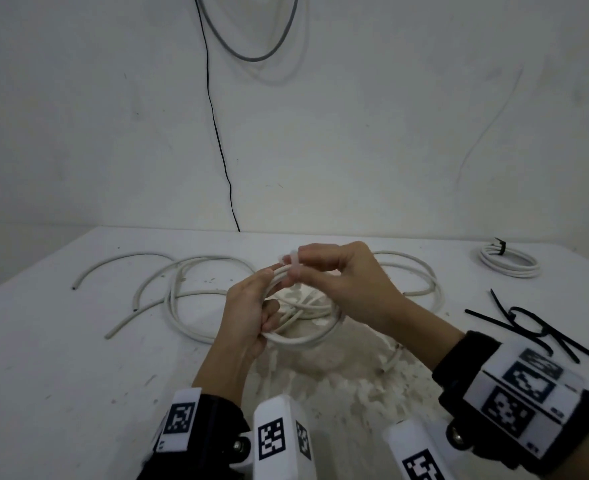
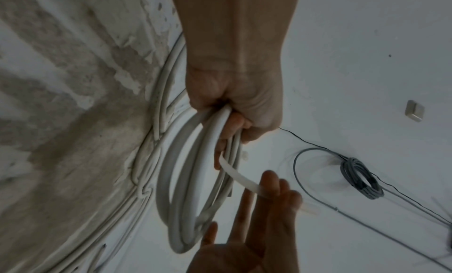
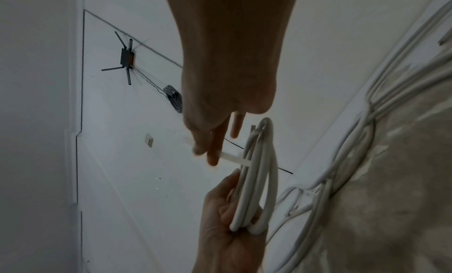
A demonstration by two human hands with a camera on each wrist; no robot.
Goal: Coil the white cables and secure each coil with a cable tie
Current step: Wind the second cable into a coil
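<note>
My left hand (image 1: 256, 301) grips a small coil of white cable (image 1: 303, 337), held up over the table; its fingers curl through the loops (image 2: 181, 180). A pale cable tie (image 1: 294, 268) wraps the top of the coil. My right hand (image 1: 308, 263) pinches the tie's strap between thumb and fingers. In the left wrist view the strap (image 2: 242, 178) runs from the coil to the right hand's fingers (image 2: 269, 192). The right wrist view shows the strap (image 3: 232, 157) crossing the coil (image 3: 257, 180), with the left hand (image 3: 220, 219) below.
Loose white cables (image 1: 182, 282) lie looped across the white table (image 1: 61, 341) behind and left of my hands. A finished white coil (image 1: 509, 261) with a black tie sits at the back right. Several black cable ties (image 1: 535, 327) lie at the right. A black wire (image 1: 216, 133) hangs down the wall.
</note>
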